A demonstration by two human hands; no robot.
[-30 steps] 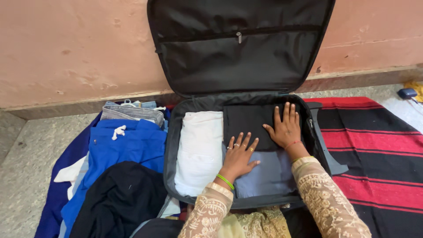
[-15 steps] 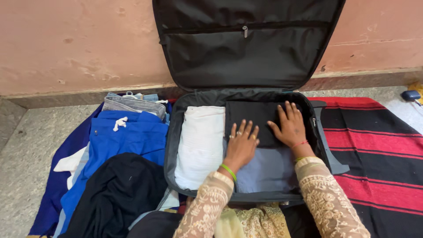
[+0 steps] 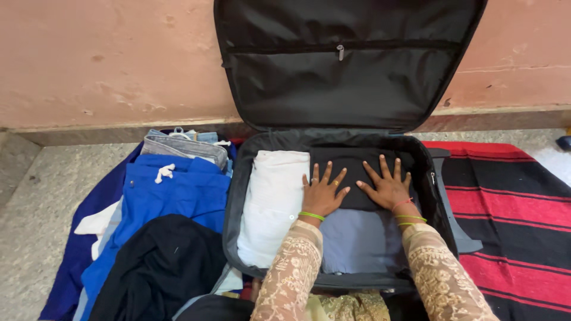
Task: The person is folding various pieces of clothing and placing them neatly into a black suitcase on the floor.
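Black folded cloth [image 3: 348,172] at far end of open dark soft-sided suitcase [image 3: 235,196], pinned under left hand [image 3: 322,193] and right hand [image 3: 388,187], fingers spread flat, gripping nothing. Risk: uneven pressing bunches cloth, rucks pale blue layer [image 3: 363,241] beneath.

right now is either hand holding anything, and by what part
Nothing is held: the left hand and right hand lie flat, fingers spread, on the folded black garment.

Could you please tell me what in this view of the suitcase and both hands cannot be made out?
Head view:
- Black garment: middle hidden under left hand and right hand.
- Grey garment: edges covered by sleeves.
- Suitcase lid: top cut off by frame.
- Clothes pile: lower layers buried.
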